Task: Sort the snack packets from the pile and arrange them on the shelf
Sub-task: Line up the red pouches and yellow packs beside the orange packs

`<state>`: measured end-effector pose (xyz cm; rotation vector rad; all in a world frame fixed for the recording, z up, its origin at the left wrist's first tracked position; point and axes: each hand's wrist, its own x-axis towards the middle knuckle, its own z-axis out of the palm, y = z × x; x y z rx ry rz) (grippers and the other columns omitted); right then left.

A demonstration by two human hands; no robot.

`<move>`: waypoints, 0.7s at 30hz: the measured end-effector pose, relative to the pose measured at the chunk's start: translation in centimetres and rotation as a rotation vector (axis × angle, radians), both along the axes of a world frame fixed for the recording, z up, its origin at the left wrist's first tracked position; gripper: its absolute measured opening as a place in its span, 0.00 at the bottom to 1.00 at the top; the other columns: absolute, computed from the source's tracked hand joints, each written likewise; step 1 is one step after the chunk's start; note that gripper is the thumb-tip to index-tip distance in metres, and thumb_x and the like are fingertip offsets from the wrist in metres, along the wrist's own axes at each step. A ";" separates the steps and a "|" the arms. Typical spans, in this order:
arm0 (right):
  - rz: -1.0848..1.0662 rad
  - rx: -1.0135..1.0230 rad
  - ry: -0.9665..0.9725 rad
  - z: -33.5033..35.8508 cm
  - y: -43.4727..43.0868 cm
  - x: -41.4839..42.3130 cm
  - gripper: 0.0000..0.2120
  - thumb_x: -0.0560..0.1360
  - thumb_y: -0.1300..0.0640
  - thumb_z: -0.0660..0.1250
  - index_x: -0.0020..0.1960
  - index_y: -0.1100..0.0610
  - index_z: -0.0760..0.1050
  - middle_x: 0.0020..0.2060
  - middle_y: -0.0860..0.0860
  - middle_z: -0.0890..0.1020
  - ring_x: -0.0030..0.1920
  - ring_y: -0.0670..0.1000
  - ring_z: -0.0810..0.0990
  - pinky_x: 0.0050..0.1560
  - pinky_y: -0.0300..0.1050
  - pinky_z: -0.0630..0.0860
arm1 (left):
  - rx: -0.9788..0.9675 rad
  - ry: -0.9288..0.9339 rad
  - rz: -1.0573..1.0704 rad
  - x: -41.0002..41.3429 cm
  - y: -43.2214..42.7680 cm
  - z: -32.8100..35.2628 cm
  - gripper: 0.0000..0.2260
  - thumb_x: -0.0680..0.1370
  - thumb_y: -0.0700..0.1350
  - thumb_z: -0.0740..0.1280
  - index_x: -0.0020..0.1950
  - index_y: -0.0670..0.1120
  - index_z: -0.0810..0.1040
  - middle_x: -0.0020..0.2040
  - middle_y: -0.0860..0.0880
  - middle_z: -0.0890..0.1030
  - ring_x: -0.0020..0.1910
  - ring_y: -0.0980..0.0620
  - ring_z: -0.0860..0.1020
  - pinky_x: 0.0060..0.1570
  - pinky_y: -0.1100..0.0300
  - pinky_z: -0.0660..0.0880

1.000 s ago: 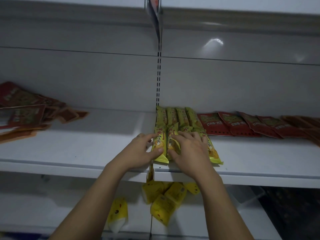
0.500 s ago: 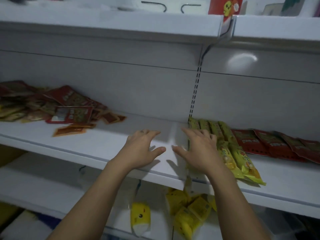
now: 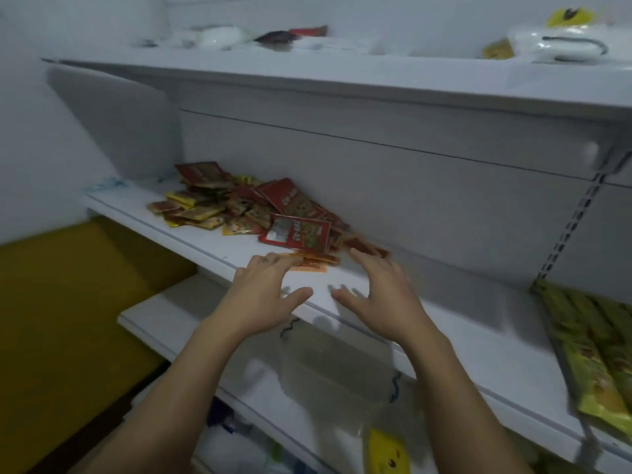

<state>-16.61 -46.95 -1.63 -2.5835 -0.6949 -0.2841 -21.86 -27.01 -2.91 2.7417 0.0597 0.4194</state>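
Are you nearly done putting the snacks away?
Not nearly. Done: a neat row of yellow packets lies at the right of the shelf. In hand: nothing; the left hand and right hand, both open, reach toward the pile. Left: that jumbled heap of red and yellow packets needs sorting.

Clear tub, maybe plastic, below; white bag above.

Shelving unit, white metal, dimly lit.
- Wall: plain white, to the left of the unit.
- End panel: grey, rounded corner, closing the left side.
- Back panel: grey, crossed by a thin horizontal seam.
- Slotted upright: perforated strip at right, with a soft glare just above it.
- Upper shelf, middle shelf, lower shelf: white, running diagonally across the view.
- Mustard-yellow surface: lower left; floor or furniture cannot be told.
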 end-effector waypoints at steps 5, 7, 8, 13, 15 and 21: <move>0.078 0.024 -0.027 -0.4 8.3 0.6 0.35 0.76 0.38 0.65 0.78 0.47 0.58 0.75 0.46 0.64 0.74 0.52 0.60 0.73 0.50 0.59 | 0.007 0.046 0.113 -1.3 7.6 -0.8 0.28 0.78 0.64 0.60 0.76 0.57 0.63 0.73 0.51 0.68 0.72 0.48 0.63 0.68 0.48 0.63; 0.109 0.019 -0.024 -0.6 10.9 0.8 0.34 0.76 0.38 0.65 0.77 0.46 0.58 0.75 0.46 0.65 0.73 0.52 0.61 0.71 0.50 0.60 | 0.005 0.058 0.131 -1.7 10.0 -1.0 0.28 0.79 0.64 0.60 0.76 0.57 0.63 0.73 0.51 0.68 0.71 0.48 0.63 0.68 0.48 0.64; 0.118 0.007 -0.022 -0.7 12.0 0.9 0.34 0.76 0.38 0.65 0.77 0.46 0.58 0.74 0.46 0.66 0.73 0.52 0.61 0.71 0.51 0.61 | -0.002 0.063 0.136 -1.8 11.0 -1.1 0.28 0.79 0.64 0.60 0.76 0.57 0.62 0.73 0.51 0.68 0.71 0.49 0.63 0.68 0.48 0.64; 0.111 -0.073 -0.038 -0.9 15.8 3.1 0.33 0.76 0.37 0.64 0.77 0.44 0.60 0.74 0.46 0.65 0.73 0.53 0.62 0.70 0.52 0.60 | -0.022 0.054 0.139 -0.4 14.2 -1.3 0.27 0.79 0.63 0.61 0.76 0.56 0.63 0.73 0.51 0.68 0.72 0.49 0.63 0.69 0.46 0.64; 0.101 -0.121 -0.035 -1.0 16.7 4.4 0.32 0.76 0.38 0.64 0.76 0.44 0.60 0.74 0.46 0.66 0.72 0.53 0.62 0.69 0.53 0.60 | -0.015 0.048 0.129 0.9 14.8 -1.4 0.27 0.79 0.62 0.61 0.76 0.56 0.63 0.73 0.51 0.69 0.72 0.48 0.63 0.69 0.47 0.64; 0.002 -0.242 0.055 -1.6 16.6 9.8 0.23 0.76 0.40 0.65 0.69 0.44 0.71 0.65 0.48 0.75 0.65 0.54 0.72 0.63 0.53 0.68 | 0.024 0.057 0.020 7.1 15.0 -1.8 0.26 0.80 0.61 0.61 0.76 0.56 0.63 0.73 0.51 0.68 0.72 0.48 0.62 0.68 0.49 0.63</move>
